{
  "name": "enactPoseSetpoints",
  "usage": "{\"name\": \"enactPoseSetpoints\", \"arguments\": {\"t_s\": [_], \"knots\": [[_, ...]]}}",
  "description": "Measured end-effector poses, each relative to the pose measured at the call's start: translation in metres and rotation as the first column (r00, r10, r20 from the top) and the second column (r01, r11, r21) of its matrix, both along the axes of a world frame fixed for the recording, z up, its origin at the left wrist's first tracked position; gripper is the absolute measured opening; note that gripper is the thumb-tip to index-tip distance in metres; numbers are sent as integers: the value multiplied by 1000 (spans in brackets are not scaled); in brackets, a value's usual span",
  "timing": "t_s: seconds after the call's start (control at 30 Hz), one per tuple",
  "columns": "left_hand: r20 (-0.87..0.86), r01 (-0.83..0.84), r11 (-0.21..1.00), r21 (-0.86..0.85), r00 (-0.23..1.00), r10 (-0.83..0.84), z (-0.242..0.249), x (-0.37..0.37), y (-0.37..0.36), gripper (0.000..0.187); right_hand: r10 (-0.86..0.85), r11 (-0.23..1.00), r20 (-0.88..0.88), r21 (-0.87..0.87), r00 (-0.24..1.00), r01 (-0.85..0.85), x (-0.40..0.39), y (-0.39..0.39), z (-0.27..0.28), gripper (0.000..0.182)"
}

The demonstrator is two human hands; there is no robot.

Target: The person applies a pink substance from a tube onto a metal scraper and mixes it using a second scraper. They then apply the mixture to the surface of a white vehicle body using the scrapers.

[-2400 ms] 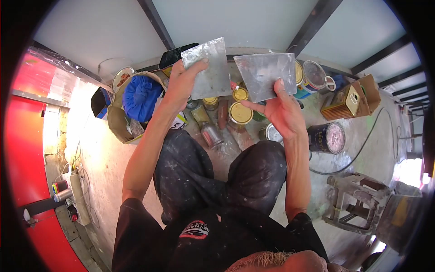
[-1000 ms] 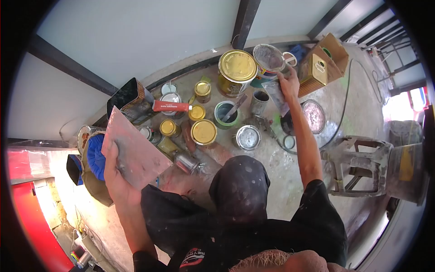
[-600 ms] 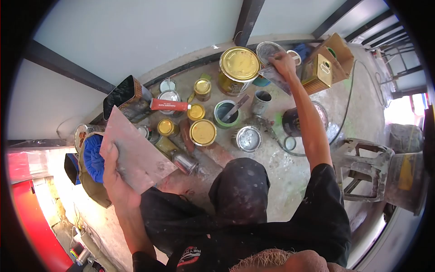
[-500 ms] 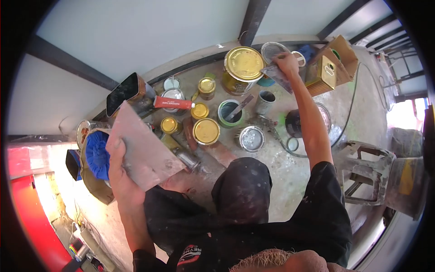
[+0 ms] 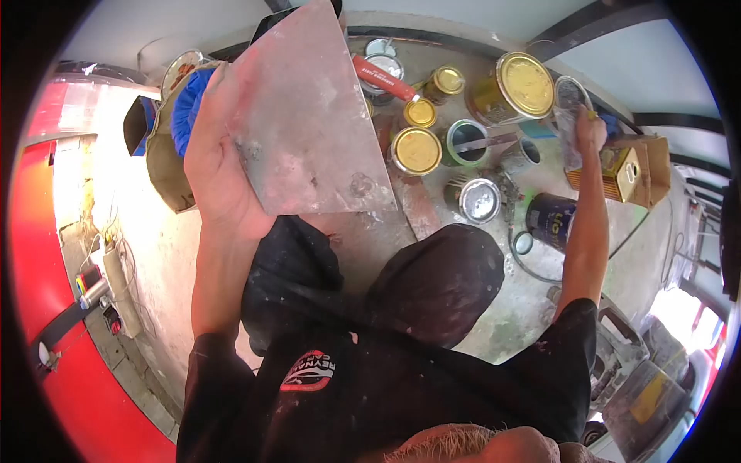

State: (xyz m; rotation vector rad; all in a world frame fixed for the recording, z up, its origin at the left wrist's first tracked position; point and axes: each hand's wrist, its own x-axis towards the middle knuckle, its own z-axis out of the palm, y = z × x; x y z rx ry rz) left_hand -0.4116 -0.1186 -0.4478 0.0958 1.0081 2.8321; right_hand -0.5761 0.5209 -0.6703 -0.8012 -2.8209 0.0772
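My left hand (image 5: 224, 170) grips a flat, pale, smeared sheet (image 5: 309, 116) by its edge, with the thumb on its face. The sheet is held up close to the camera. At the right, my right hand (image 5: 591, 133) is closed beside a large yellow-lidded can (image 5: 526, 85). Its fingers are on something small and partly hidden, with a yellow bit showing, over a translucent plastic piece (image 5: 569, 139). A red tube (image 5: 384, 79) lies near the sheet's right edge. An open can (image 5: 466, 143) has a flat stick across it.
Several smaller cans stand on the floor, one with a yellow lid (image 5: 416, 150). A dark blue can (image 5: 549, 220) lies near my right forearm. A rectangular tin (image 5: 610, 174) sits by a cardboard box (image 5: 658, 170). A blue cloth-like bundle (image 5: 185, 108) is behind my left hand.
The view has turned, so the cans appear further right. The sheet has come up closer to the camera. My right hand appears further right, still near the large can.
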Motion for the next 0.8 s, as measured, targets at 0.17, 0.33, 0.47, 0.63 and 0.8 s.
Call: {"name": "enactPoseSetpoints", "arguments": {"t_s": [0.17, 0.33, 0.47, 0.63, 0.8], "knots": [[140, -93, 994, -56, 985, 100, 14, 4, 3, 38, -112, 992, -156, -83, 981, 100, 28, 8, 23, 75], [213, -168, 986, -3, 963, 164, 13, 2, -3, 38, -180, 979, -271, -143, 946, 145, 54, 7, 58, 79], [242, -193, 965, -179, 942, 233, 7, 0, 3, 37, -313, 936, -437, -294, 843, 195, 76, 1, 80, 73], [356, 14, 984, -177, 933, 51, 3, 9, 19, 35, -387, 837, -627, -547, 676, -27, 105, 1, 110, 51], [403, 197, 962, -191, 909, -106, -5, 24, 50, 38, -537, 580, -647, -749, 542, -320, 131, 8, 145, 49]]}}
